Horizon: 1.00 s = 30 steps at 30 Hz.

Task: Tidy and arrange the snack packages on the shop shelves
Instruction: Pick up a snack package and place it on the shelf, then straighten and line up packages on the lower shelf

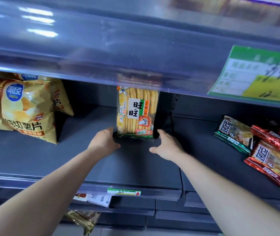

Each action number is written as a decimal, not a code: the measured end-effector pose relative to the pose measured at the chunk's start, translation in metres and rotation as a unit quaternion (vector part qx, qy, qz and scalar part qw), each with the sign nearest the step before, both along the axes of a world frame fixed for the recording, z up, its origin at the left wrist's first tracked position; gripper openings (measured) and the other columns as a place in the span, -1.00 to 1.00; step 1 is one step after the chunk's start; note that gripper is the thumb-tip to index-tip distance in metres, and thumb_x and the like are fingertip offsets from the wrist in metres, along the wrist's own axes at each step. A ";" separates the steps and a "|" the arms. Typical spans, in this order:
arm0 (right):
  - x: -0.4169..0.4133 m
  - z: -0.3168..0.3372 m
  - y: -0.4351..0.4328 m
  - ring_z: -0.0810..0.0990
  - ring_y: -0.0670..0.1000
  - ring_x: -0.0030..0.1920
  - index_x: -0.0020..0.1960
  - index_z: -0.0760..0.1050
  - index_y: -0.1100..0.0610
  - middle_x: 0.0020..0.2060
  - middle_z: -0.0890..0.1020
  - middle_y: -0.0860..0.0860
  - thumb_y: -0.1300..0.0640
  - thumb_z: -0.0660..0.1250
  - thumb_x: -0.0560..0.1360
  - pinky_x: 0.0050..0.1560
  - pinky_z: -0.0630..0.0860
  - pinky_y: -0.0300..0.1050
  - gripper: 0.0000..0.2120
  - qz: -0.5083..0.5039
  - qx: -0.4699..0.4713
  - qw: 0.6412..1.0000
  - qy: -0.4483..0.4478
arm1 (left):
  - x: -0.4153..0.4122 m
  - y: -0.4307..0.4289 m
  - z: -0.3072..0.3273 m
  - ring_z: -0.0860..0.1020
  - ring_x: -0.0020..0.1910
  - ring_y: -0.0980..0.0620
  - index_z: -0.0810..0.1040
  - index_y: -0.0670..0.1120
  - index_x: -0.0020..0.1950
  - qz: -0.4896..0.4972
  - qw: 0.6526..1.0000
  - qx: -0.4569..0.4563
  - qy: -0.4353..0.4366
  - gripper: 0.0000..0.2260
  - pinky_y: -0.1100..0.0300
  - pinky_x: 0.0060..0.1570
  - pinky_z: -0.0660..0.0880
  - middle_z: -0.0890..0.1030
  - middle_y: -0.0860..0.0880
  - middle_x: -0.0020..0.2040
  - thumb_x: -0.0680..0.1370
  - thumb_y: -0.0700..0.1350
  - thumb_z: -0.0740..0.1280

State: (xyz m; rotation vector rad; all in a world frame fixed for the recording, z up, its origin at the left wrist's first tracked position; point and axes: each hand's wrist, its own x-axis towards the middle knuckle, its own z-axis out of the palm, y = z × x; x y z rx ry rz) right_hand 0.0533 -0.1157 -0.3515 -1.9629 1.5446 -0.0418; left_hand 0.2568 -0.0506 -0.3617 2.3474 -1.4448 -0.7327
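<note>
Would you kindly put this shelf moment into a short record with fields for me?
item in hand: rice cracker pack, upright, alone at mid-shelf
left hand: left hand at the pack's lower left corner, fingers fairly straight
right hand: right hand beside the lower right corner, thumb spread; contact unclear
to the left: potato chip bags, leaning
to the right: red and green snack packets, lying in a loose pile
surface: grey shelf, price tag on its front edge
</note>
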 end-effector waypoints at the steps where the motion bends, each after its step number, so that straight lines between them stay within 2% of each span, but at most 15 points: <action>1: -0.004 0.000 0.003 0.32 0.07 0.42 0.54 0.09 0.03 0.46 0.31 0.02 0.03 0.43 0.44 0.36 0.33 -0.05 -0.21 0.000 0.002 1.000 0.009 | -0.001 0.003 0.000 0.51 0.14 -0.11 0.44 -0.11 0.29 -0.008 1.000 0.002 -0.006 -0.60 0.15 -0.07 0.43 0.55 -0.10 0.19 0.47 -0.12 0.41; 4: -0.019 0.006 0.012 0.34 0.05 0.40 0.49 0.21 0.02 0.44 0.34 -0.01 0.00 0.43 0.44 0.35 0.35 -0.04 -0.30 0.010 0.005 0.999 0.034 | -0.005 0.013 0.000 0.52 0.16 -0.11 0.49 -0.03 0.32 -0.020 0.999 0.001 -0.030 -0.59 0.11 0.03 0.49 0.58 -0.10 0.19 0.47 -0.13 0.40; 8: -0.049 0.013 0.023 0.39 0.03 0.36 0.45 0.28 -0.01 0.39 0.40 -0.03 0.00 0.42 0.45 0.30 0.38 -0.06 -0.37 0.017 0.001 0.998 0.059 | -0.021 0.021 0.004 0.55 0.14 -0.14 0.51 0.07 0.31 -0.026 0.998 -0.011 -0.056 -0.61 0.07 0.04 0.54 0.61 -0.08 0.17 0.48 -0.07 0.37; 11: -0.076 0.016 0.028 0.43 0.03 0.32 0.40 0.35 -0.02 0.35 0.45 -0.03 0.01 0.45 0.42 0.25 0.42 -0.07 -0.41 0.007 -0.007 0.997 0.072 | -0.044 0.023 0.009 0.54 0.17 -0.17 0.51 0.05 0.33 -0.035 0.996 -0.029 -0.071 -0.62 0.04 0.06 0.53 0.58 -0.11 0.21 0.50 -0.02 0.36; 14: -0.111 0.021 0.035 0.43 0.03 0.32 0.39 0.37 -0.01 0.35 0.45 -0.03 0.02 0.46 0.41 0.25 0.42 -0.07 -0.41 -0.008 -0.012 0.997 0.075 | -0.072 0.023 0.014 0.52 0.21 -0.14 0.47 0.03 0.36 -0.058 0.994 -0.036 -0.084 -0.57 0.03 0.12 0.51 0.55 -0.10 0.27 0.49 -0.06 0.38; 18: -0.168 0.033 0.041 0.45 0.05 0.30 0.37 0.39 -0.03 0.32 0.48 -0.03 0.00 0.45 0.43 0.20 0.46 -0.06 -0.46 -0.031 -0.033 0.995 0.093 | -0.126 0.020 0.024 0.49 0.26 -0.13 0.44 0.03 0.39 -0.085 0.992 -0.038 -0.089 -0.53 0.05 0.17 0.48 0.52 -0.10 0.31 0.49 -0.11 0.40; 24: -0.266 0.045 0.048 0.48 0.09 0.27 0.35 0.40 -0.04 0.30 0.50 -0.02 -0.02 0.42 0.45 0.13 0.46 -0.06 -0.50 -0.056 -0.064 0.987 0.135 | -0.223 0.011 0.032 0.51 0.22 -0.13 0.43 0.03 0.40 -0.122 0.988 -0.053 -0.081 -0.52 0.07 0.08 0.52 0.48 -0.06 0.33 0.49 -0.20 0.36; 30: -0.347 0.051 0.039 0.49 0.08 0.26 0.32 0.45 -0.01 0.29 0.51 -0.02 -0.02 0.42 0.45 0.17 0.49 -0.04 -0.53 -0.101 -0.086 0.982 0.132 | -0.307 -0.007 0.034 0.43 0.30 -0.10 0.42 0.02 0.40 -0.171 0.979 -0.055 -0.100 -0.53 0.10 0.15 0.44 0.49 -0.08 0.28 0.50 -0.18 0.35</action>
